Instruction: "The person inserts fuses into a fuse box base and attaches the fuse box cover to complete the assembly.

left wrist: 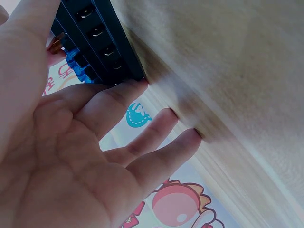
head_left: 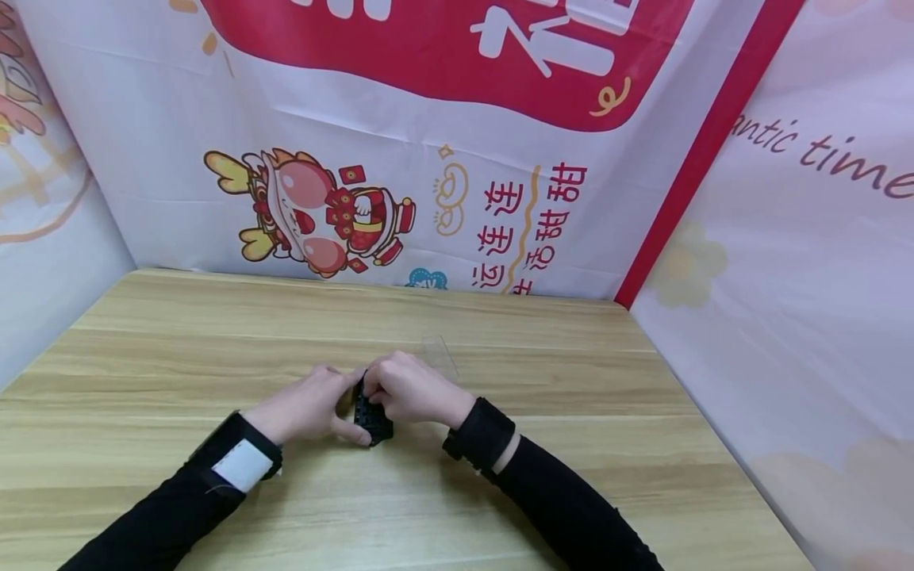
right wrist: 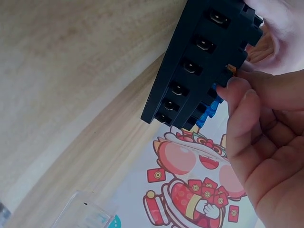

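Observation:
A black block like a terminal strip (head_left: 373, 420) stands on the wooden table. Its side has a row of square openings with metal inside, and blue parts (right wrist: 207, 113) line its top. My left hand (head_left: 314, 403) steadies it, thumb at the near end and a finger at the far end. In the left wrist view, the other fingertips of the left hand (left wrist: 66, 147) rest on the tabletop. From above, my right hand (head_left: 412, 388) pinches a small orange piece (right wrist: 231, 69) at the block's top, mostly hidden by the thumb and forefinger of the right hand (right wrist: 266, 137).
A clear plastic piece (head_left: 439, 357) lies on the table (head_left: 571, 468) just beyond the right hand. Behind the table hangs a printed cloth (head_left: 400, 111) with red lettering and a cartoon figure. Another printed cloth (head_left: 800, 301) borders the right side.

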### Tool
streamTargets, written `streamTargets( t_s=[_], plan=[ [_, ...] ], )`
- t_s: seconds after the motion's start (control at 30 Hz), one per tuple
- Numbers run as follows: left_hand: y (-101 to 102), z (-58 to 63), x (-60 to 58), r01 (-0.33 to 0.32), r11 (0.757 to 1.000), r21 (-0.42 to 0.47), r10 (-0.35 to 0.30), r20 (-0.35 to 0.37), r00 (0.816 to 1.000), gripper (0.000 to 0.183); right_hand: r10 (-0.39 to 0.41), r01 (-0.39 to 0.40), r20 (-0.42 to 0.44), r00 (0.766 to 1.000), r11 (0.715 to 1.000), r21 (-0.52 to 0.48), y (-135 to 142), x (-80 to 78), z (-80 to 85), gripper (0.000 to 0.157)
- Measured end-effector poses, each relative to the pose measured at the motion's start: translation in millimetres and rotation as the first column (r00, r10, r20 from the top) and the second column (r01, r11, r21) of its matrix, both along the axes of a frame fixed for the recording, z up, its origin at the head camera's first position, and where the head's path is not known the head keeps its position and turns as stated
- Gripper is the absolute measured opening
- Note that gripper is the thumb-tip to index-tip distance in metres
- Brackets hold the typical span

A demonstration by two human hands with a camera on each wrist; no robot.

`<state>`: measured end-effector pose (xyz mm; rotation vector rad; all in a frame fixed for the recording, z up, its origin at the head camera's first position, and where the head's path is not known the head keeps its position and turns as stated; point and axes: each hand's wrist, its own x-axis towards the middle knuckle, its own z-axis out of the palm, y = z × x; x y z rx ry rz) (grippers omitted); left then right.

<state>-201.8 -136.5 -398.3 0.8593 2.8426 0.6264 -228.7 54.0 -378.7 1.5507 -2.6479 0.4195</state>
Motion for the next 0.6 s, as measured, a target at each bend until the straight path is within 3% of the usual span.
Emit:
streamTargets(
  t_s=[0.6],
  plan=[
    [0.5,0.5,0.5,0.01,1.0,0.02,-0.01,0.001,1.0,0.073,0.016,-0.016,-0.024,1.0,0.999,0.032,-2.4,0.4,-0.9,0.014]
  ],
)
